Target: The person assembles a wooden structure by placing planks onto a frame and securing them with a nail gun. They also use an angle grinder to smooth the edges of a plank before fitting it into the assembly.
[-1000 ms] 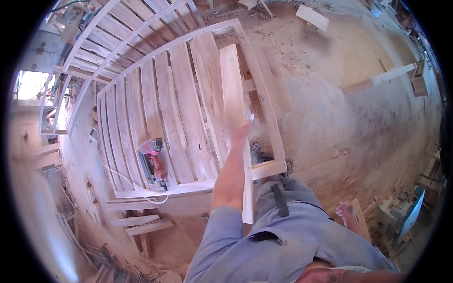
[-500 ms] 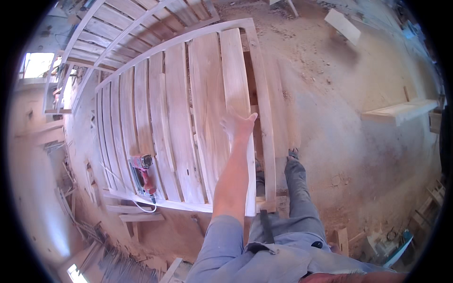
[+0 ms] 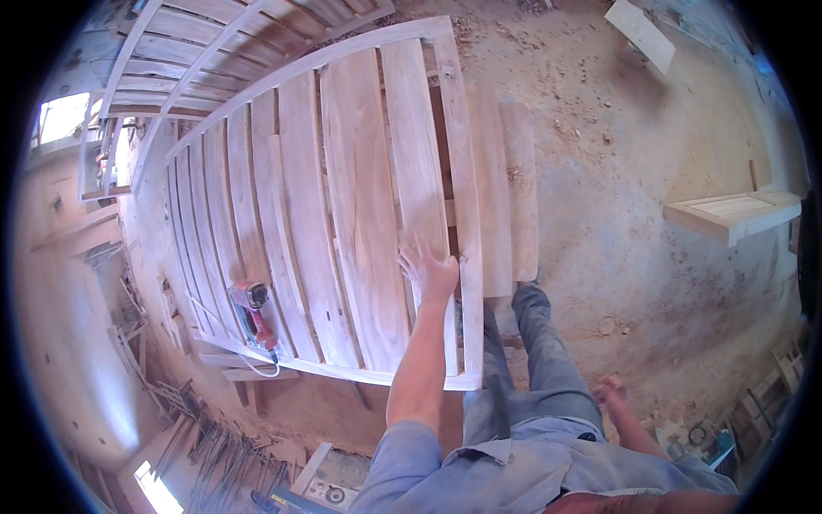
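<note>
A large slatted wooden panel (image 3: pixel 465 206) lies before me, with several pale boards side by side inside its frame. My left hand (image 3: pixel 430 272) rests across the rightmost board (image 3: pixel 411 137), fingers spread toward its left edge and thumb near its right edge. A dark gap shows between this board and the frame's right rail. Down at my right side hangs my right hand (image 3: pixel 610 392), fingers curled, with nothing visible in it. A red and black nail gun (image 3: pixel 257 317) with a pale hose lies on the panel's near left part.
Behind the panel stands another slatted frame (image 3: pixel 184 60). Two loose planks (image 3: pixel 519 188) lie just right of the panel, near my legs. A wooden piece (image 3: pixel 732 212) stands farther right, and a pale board (image 3: pixel 640 34) is at the far right. Scrap sticks (image 3: pixel 201 463) litter the lower left.
My left hand has come nearer along the rightmost board and settled on it. My right hand has swung out into view beside my leg. The view has shifted slightly.
</note>
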Tool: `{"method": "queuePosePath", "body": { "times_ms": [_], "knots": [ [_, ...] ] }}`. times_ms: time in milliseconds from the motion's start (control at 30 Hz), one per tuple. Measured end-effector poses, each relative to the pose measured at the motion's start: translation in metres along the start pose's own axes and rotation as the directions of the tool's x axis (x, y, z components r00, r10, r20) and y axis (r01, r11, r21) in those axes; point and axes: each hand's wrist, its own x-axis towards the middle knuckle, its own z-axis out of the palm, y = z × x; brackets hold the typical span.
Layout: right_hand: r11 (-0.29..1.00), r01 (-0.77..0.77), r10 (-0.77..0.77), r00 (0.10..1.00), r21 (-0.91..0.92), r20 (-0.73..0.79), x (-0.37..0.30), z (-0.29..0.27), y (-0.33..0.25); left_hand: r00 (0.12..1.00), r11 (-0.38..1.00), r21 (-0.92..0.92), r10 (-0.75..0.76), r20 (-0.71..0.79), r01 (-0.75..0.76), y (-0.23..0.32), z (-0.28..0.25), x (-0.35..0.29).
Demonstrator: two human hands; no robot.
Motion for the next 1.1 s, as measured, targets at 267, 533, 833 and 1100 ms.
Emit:
{"method": "queuePosePath", "body": {
  "times_ms": [267, 533, 833, 1100],
  "knots": [
    [0.994, -0.001, -0.005, 0.999, -0.107, -0.051, -0.006, 0.02, -0.015, 0.999, 0.991, -0.135, -0.018, -0.032, 0.014, 0.005, 0.0, 0.001],
    [0.984, 0.076, -0.084, 0.996, -0.159, -0.043, -0.003, 0.058, -0.019, 0.995, 0.992, -0.111, -0.07, -0.071, 0.062, 0.006, 0.002, -0.002],
    [0.919, 0.108, -0.135, 0.99, -0.379, -0.046, -0.01, 0.087, -0.015, 0.999, 0.985, -0.166, -0.046, -0.013, 0.043, -0.004, -0.006, -0.003],
    [0.947, 0.161, -0.164, 0.986, -0.277, 0.012, -0.026, 0.118, -0.014, 0.83, 0.971, -0.051, -0.227, -0.509, 0.235, -0.14, -0.085, 0.075]
  ]
}}
